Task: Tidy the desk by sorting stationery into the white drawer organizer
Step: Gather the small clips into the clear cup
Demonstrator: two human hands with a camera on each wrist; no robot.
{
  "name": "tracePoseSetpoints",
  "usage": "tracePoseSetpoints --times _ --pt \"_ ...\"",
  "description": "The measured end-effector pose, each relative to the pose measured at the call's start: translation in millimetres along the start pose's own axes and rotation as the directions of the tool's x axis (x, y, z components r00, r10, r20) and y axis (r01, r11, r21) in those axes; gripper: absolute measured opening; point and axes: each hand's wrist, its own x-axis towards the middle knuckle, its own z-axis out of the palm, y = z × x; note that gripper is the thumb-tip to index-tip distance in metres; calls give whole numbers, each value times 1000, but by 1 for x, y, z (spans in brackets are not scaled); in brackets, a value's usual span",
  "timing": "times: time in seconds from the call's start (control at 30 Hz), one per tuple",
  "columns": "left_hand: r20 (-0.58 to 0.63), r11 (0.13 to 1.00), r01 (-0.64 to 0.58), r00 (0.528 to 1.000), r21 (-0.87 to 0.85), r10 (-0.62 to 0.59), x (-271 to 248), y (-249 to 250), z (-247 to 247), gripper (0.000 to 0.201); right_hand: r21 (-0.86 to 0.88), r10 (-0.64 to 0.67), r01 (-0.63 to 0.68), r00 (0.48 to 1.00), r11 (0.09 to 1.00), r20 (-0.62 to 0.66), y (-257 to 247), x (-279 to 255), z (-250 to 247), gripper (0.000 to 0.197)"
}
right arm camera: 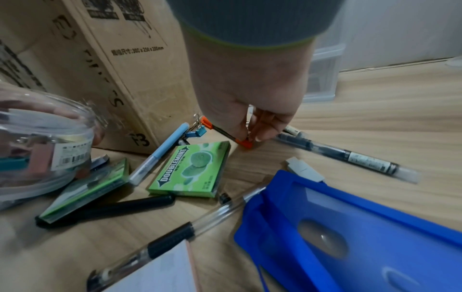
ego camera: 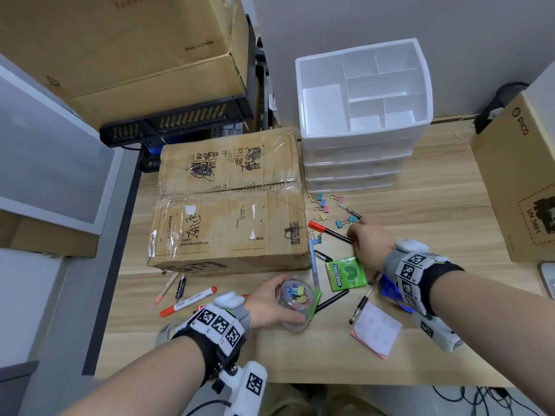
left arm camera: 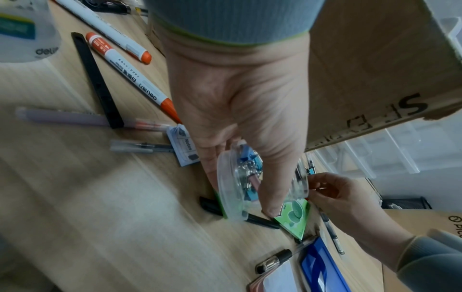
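Your left grip (ego camera: pixel 271 304) holds the clip jar (ego camera: pixel 295 306) open beside your right grip (ego camera: pixel 368 244), whose fingertips pinch something small, likely a clip, off the tabletop (ego camera: pixel 435 205) for dropping in.

Office storeroom: wooden desk (ego camera: pixel 435 223), stacked cardboard boxes (ego camera: pixel 228 202), scattered pens (ego camera: pixel 187 301).

White organizer (ego camera: pixel 365 94), green gum pack (ego camera: pixel 346 274), blue case (right arm camera: pixel 350 227)
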Motion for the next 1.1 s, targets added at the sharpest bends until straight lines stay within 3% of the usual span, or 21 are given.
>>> tracePoseSetpoints --times 0.27,0.43,0.8,0.93,1.1 --pt "-15 1000 -11 1000 17 12 -2 11 -3 78 -20 111 -111 993 994 31 -4 10 4 21" --pt "-16 999 -1 1000 36 1 -1 16 -4 82 -8 151 -151 987 989 53 -10 15 0 21" --pt "-10 999 1 1000 52 0 -1 17 -3 89 -61 76 -74 997 995 16 -9 12 2 19" --pt "-12 999 4 1000 48 -4 -3 17 -5 84 -18 78 -78 996 997 30 -10 10 1 19" --pt "-13 998 12 1000 55 -11 -5 16 -7 94 67 97 -99 995 993 32 -14 6 -1 8"
